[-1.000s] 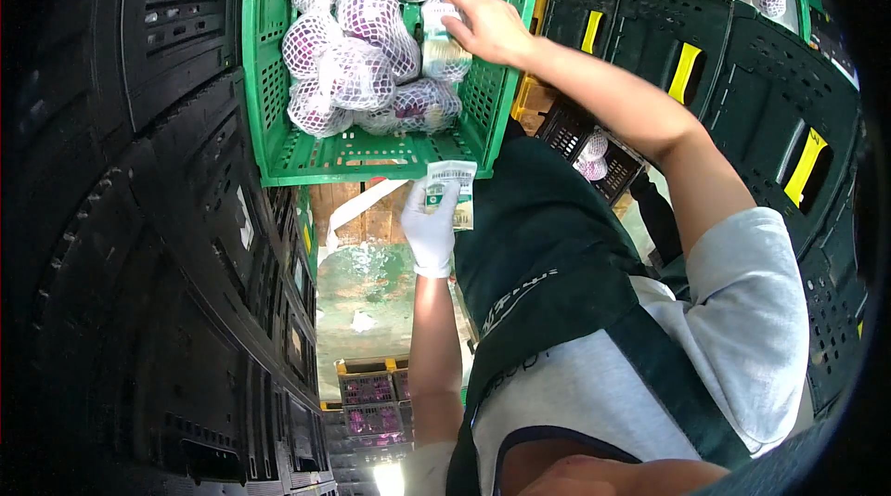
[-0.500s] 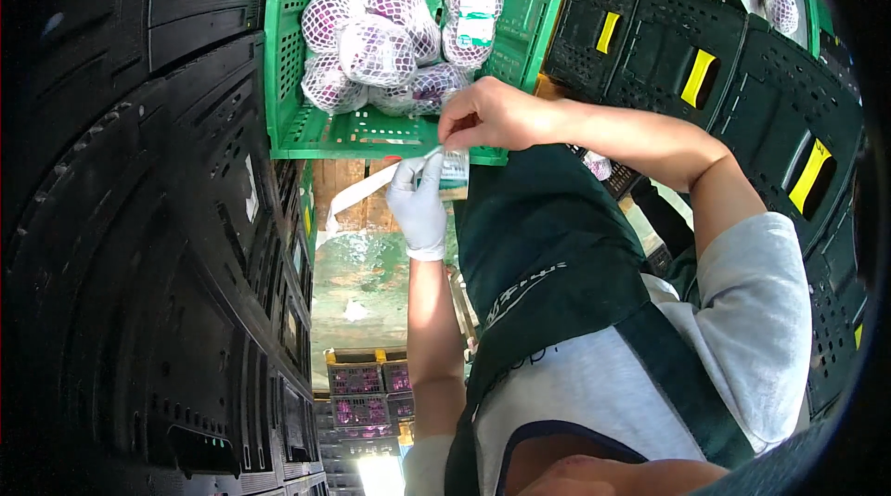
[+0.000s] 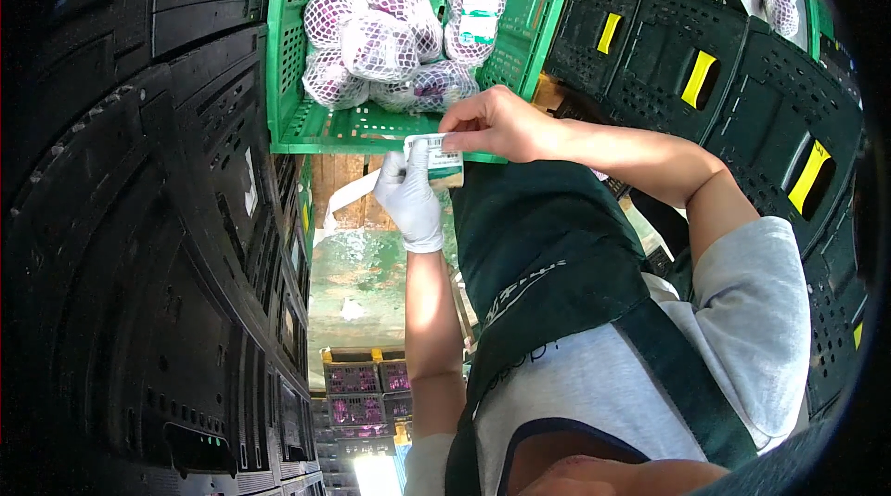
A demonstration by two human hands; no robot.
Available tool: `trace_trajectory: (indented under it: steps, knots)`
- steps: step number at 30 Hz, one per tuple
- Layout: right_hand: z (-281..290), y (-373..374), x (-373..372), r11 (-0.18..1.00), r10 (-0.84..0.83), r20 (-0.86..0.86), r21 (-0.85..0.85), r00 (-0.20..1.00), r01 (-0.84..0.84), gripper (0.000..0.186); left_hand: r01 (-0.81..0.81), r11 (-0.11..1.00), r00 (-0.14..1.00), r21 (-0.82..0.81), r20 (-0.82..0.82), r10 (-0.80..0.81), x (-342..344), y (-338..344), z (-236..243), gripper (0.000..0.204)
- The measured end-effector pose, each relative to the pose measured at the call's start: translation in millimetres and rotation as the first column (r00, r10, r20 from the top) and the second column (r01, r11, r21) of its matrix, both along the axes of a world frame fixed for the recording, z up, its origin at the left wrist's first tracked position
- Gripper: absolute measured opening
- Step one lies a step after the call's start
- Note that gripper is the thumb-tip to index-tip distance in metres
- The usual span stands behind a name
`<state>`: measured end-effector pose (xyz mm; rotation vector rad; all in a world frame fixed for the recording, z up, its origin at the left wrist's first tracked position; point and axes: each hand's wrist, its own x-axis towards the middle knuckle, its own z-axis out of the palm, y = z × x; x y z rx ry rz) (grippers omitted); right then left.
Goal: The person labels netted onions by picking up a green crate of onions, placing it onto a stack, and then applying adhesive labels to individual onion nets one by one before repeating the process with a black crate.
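In front of my apron, at the near rim of a green crate [image 3: 325, 145], both hands meet at a printed label [image 3: 447, 167] in white, green and brown. My right hand [image 3: 501, 125], bare, pinches the label's upper right edge between thumb and fingers. My left hand [image 3: 408, 204], in a white glove, is closed with its thumb against the label's left side. A white paper strip [image 3: 351, 193] trails leftward from the gloved fingers. Inside the crate lie several white net bags of purplish round produce [image 3: 380, 46], some with green and white labels on them.
Stacked black crates [image 3: 204, 264] form a wall on my left. More black crates with yellow handles [image 3: 698, 78] stand on the right. Below the green crate are wooden boards [image 3: 329, 176] and a worn greenish floor [image 3: 357, 283]. Dark crates with purple contents [image 3: 357, 408] appear at the bottom.
The label shows more fully, its upper part now visible between the hands. My left hand has shifted slightly left, and my right fingers have moved to the label's upper right edge.
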<state>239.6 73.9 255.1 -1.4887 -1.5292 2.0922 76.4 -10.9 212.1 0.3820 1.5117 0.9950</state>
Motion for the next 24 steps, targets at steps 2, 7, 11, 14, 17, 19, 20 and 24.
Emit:
trace_trajectory:
  steps: [2,7,11,14,17,19,20,24]
  knots:
    - [1,-8,-2,0.995,-0.054,0.001,0.083,0.999,0.054,0.012,0.057,0.994,0.998,-0.094,-0.026,-0.06,-6,-1,0,0.015]
    - [-5,2,-11,0.788,0.158,0.062,0.594,0.985,-0.164,0.006,-0.058,0.997,0.951,0.041,0.305,0.043,-11,23,43,0.041]
    - [-78,76,-14,0.679,-0.151,-0.125,0.708,0.981,0.195,0.013,0.158,0.963,0.987,-0.217,0.073,-0.146,-10,-16,47,0.036]
    - [-152,105,-1,0.607,-0.176,0.141,0.794,0.974,-0.005,0.024,0.164,0.964,0.982,-0.21,0.127,-0.14,-12,-49,45,0.025]
    - [-168,90,-15,0.553,-0.117,0.504,0.749,0.856,-0.365,0.048,0.216,0.926,0.975,-0.31,0.109,-0.191,-21,-63,41,0.02]
    - [-144,86,-32,0.549,-0.185,0.316,0.819,0.931,-0.169,0.067,0.17,0.944,0.984,-0.282,0.1,-0.147,-26,-65,35,0.02]
    - [-135,79,-38,0.591,-0.185,0.251,0.801,0.95,-0.096,0.079,0.201,0.937,0.976,-0.287,-0.018,-0.215,-22,-56,39,0.024]
    - [-160,44,-55,0.523,-0.049,0.481,0.759,0.876,-0.388,0.086,0.094,0.981,0.992,-0.172,0.103,-0.077,-15,-41,26,0.03]
